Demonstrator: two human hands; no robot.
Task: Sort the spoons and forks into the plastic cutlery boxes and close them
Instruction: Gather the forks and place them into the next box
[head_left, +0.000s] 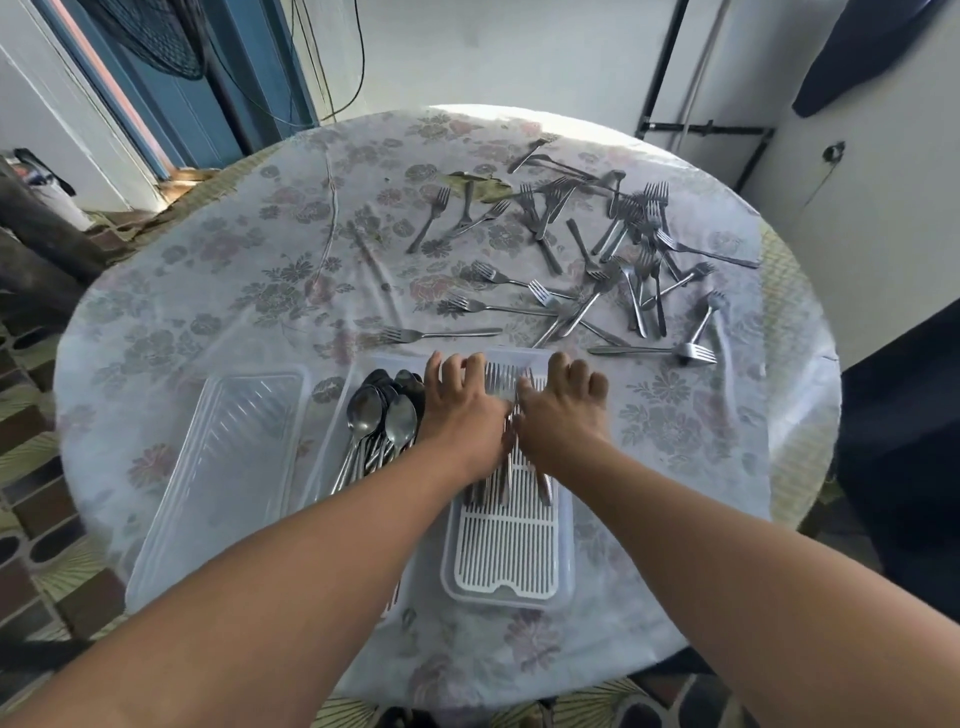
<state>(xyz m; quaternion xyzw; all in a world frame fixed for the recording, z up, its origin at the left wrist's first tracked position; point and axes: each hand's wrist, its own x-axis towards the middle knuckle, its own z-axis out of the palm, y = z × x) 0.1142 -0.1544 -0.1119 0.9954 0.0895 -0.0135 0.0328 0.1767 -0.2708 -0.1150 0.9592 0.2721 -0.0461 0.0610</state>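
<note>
Both hands work over the slatted white cutlery box (511, 545) near the front of the round counter (208, 312): the left hand (460, 410) and right hand (558, 410) lie with fingers spread and fairly straight across a bundle of forks (506, 470) inside it, pressing rather than gripping. Spoons (382, 415) are stacked in the clear box (332, 452) just to the left, beside a clear lid (228, 467). Many loose forks (597, 249) remain scattered across the far right. The step appears to be levelling the forks; done well, handles lie parallel and tines point one way, so the lid can close flat.
</note>
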